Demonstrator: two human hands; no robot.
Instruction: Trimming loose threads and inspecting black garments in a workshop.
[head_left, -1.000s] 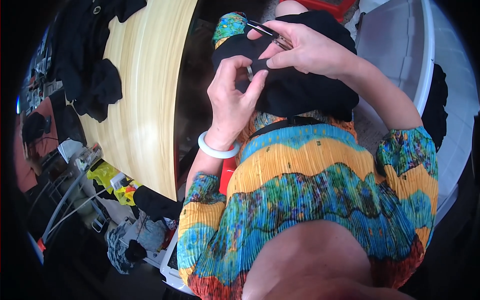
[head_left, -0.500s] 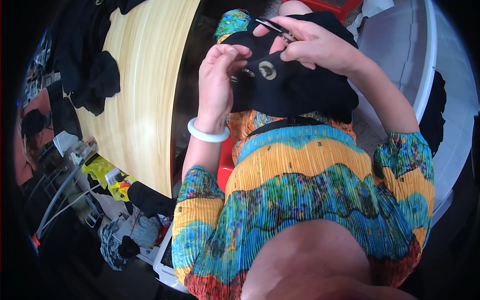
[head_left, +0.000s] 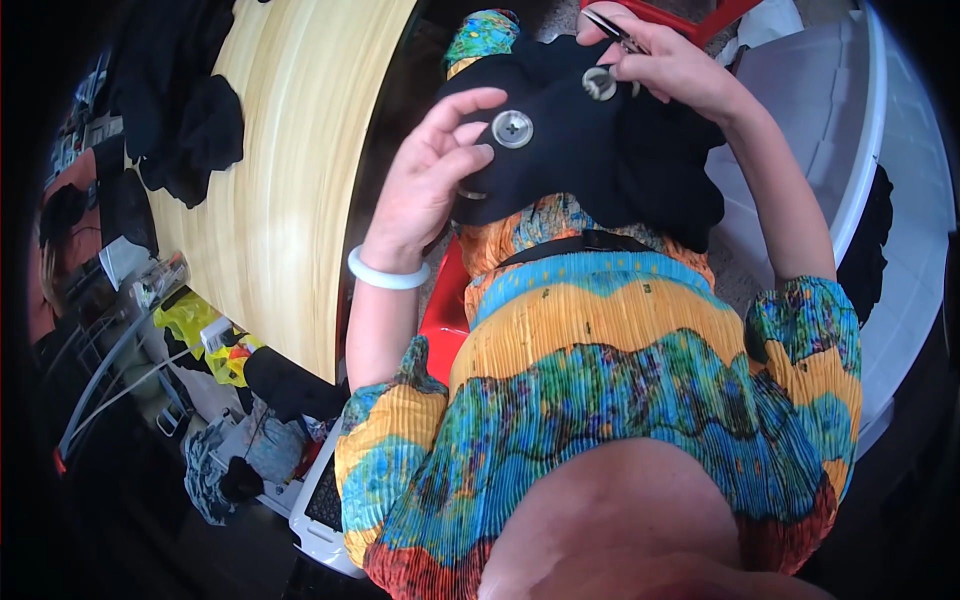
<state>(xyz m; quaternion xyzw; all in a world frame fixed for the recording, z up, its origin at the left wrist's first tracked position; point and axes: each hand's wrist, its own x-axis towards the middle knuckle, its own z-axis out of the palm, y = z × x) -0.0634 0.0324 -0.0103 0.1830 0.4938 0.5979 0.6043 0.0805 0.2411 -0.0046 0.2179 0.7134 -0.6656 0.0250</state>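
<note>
A black garment (head_left: 570, 165) lies across my lap, with large grey, marbled buttons on it. My left hand (head_left: 425, 170) is at its left side, thumb and forefinger apart beside one four-hole button (head_left: 513, 129). A further button edge (head_left: 472, 194) shows just below that hand. In my right hand (head_left: 672, 72) is a slim dark pair of thread snips (head_left: 615, 30), points toward the upper left. The fingertips of this hand are at another button (head_left: 600, 83) near the garment's far edge. Whether they also pinch cloth there is hidden.
On the left stands a light wood table (head_left: 290, 180) with a black cloth heap (head_left: 190, 120) on it. A large pale grey plastic bin (head_left: 800, 130) is close on my right. Red stool parts (head_left: 445, 305) show beneath me. Yellow bags (head_left: 200, 325) sit at lower left.
My hands have moved apart: the left down and leftward, the right up and rightward with the snips. The left fingers have spread, and a button beside them now shows face up.
</note>
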